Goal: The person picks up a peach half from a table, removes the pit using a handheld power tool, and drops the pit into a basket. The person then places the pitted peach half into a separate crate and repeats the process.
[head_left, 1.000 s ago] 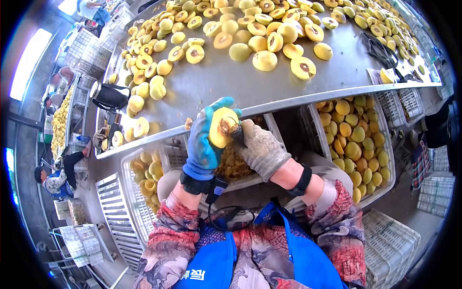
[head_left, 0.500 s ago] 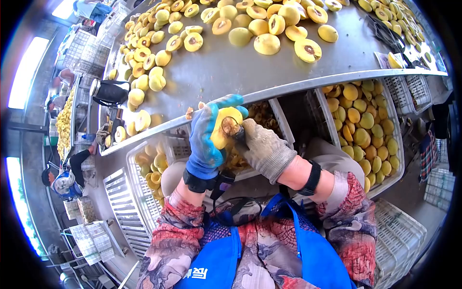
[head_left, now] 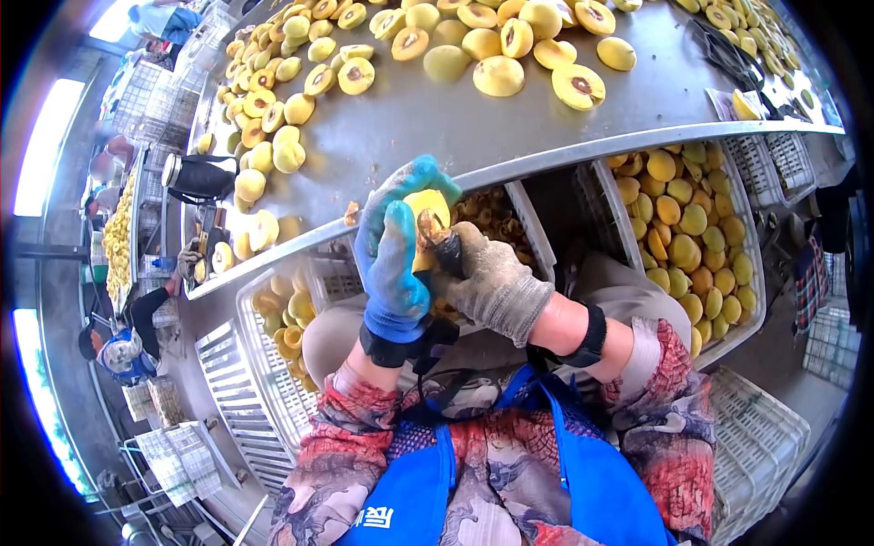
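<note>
Bright windows [head_left: 50,136] run along the left wall of a workroom, with a seated person [head_left: 127,353] in a blue garment below them and a heap of yellow fruit [head_left: 118,241] on another surface just to the right. Next comes a dark flask [head_left: 200,177] with a pale end, lying near the left edge of a metal worktop [head_left: 391,123]. Halved fruits [head_left: 356,76] spread across the far part of this worktop, some with brown centres facing up, and trail down its left side. Below, on the near left, a white crate [head_left: 257,373] holds more yellow pieces.

Around the middle, at the worktop's near edge, the left hand [head_left: 391,255], in a blue glove, has its fingers wrapped around a yellow fruit piece [head_left: 435,202], its brown core turned to the right. Just right of it, the right hand [head_left: 496,278], in a grey glove, has its fingers clenched on a dark tool [head_left: 447,252] that meets the core; its tip is hard to make out. Behind that hand, brown scraps [head_left: 496,218] fill a container under the worktop.

Farther right, a large crate [head_left: 754,318] is loaded with yellow and greenish fruits [head_left: 687,237]. Pale crates [head_left: 756,446] stand on the near right, and a plaid cloth [head_left: 808,287] hangs at the far right.
</note>
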`<state>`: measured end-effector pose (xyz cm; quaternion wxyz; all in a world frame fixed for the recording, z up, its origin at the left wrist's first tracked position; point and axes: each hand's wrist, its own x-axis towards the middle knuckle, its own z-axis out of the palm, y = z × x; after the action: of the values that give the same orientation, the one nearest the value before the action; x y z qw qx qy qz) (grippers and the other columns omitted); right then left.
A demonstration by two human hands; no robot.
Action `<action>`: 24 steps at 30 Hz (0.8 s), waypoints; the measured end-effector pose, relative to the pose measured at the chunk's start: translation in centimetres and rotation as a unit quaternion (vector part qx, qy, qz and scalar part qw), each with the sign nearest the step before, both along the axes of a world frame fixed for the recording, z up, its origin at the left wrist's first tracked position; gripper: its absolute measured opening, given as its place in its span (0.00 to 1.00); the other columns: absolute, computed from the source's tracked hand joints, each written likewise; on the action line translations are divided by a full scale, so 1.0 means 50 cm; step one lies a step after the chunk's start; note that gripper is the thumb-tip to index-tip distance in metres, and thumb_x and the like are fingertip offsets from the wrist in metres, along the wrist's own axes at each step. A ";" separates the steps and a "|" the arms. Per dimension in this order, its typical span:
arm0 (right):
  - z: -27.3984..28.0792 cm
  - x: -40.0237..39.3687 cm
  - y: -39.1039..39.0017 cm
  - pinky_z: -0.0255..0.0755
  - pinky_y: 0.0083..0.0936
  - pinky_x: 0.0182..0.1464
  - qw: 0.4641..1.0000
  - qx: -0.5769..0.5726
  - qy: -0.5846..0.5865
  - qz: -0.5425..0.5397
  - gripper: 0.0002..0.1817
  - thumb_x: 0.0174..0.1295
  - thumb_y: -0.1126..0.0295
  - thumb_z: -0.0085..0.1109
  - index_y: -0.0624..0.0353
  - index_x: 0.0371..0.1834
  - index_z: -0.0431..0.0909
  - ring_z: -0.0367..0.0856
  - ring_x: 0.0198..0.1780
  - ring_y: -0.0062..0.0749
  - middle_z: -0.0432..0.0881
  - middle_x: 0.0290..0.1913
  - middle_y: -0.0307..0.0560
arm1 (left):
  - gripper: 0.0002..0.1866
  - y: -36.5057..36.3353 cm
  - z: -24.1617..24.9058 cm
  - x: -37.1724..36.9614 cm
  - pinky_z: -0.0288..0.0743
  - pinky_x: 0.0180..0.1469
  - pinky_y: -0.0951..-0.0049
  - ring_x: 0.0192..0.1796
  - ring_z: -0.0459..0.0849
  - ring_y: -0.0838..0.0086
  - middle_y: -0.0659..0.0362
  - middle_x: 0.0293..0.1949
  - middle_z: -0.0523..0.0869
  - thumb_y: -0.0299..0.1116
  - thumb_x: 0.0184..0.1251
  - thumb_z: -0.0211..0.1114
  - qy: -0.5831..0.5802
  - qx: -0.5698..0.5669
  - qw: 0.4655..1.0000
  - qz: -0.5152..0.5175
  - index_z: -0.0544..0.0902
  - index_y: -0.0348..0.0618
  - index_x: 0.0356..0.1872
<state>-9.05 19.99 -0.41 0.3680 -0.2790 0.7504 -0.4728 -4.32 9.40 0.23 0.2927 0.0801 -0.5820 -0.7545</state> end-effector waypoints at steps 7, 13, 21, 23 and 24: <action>0.015 0.007 0.007 0.77 0.36 0.41 0.997 0.069 -0.006 0.020 0.25 0.52 0.59 0.66 0.58 0.50 0.70 0.83 0.40 0.50 0.82 0.36 0.57 | 0.21 -0.030 0.013 0.003 0.79 0.43 0.64 0.39 0.83 0.61 0.46 0.41 0.82 0.42 0.71 0.50 -0.063 0.102 0.987 -0.108 0.76 0.29 0.47; 0.015 0.011 0.014 0.77 0.34 0.42 0.992 0.055 -0.100 0.058 0.32 0.51 0.59 0.67 0.61 0.56 0.67 0.84 0.39 0.46 0.83 0.36 0.55 | 0.23 -0.040 0.035 0.011 0.78 0.44 0.67 0.39 0.83 0.64 0.47 0.39 0.83 0.45 0.71 0.50 -0.087 0.076 0.978 -0.176 0.80 0.30 0.42; 0.030 0.008 0.023 0.78 0.31 0.38 0.980 0.036 -0.176 0.088 0.35 0.51 0.59 0.67 0.64 0.59 0.64 0.83 0.32 0.39 0.82 0.31 0.51 | 0.25 -0.072 0.055 0.006 0.76 0.46 0.71 0.40 0.83 0.67 0.51 0.38 0.84 0.48 0.69 0.53 -0.175 0.006 0.951 -0.256 0.81 0.30 0.42; 0.030 0.008 0.024 0.77 0.29 0.30 0.970 0.028 -0.224 0.091 0.34 0.52 0.61 0.67 0.65 0.58 0.64 0.82 0.26 0.36 0.81 0.27 0.50 | 0.25 -0.082 0.062 -0.004 0.76 0.47 0.71 0.40 0.83 0.68 0.51 0.38 0.84 0.48 0.68 0.54 -0.191 -0.037 0.937 -0.291 0.81 0.30 0.42; 0.038 0.004 0.026 0.76 0.27 0.26 0.959 0.034 -0.265 0.095 0.33 0.52 0.62 0.67 0.65 0.58 0.64 0.81 0.23 0.34 0.80 0.25 0.49 | 0.24 -0.086 0.063 -0.005 0.76 0.47 0.71 0.41 0.83 0.68 0.51 0.38 0.84 0.48 0.68 0.54 -0.210 -0.025 0.930 -0.300 0.81 0.30 0.42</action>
<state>-8.86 21.29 1.47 0.6059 -0.2007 0.6122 -0.4667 -4.56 5.08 3.39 -0.0745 0.0512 -0.6461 -0.7578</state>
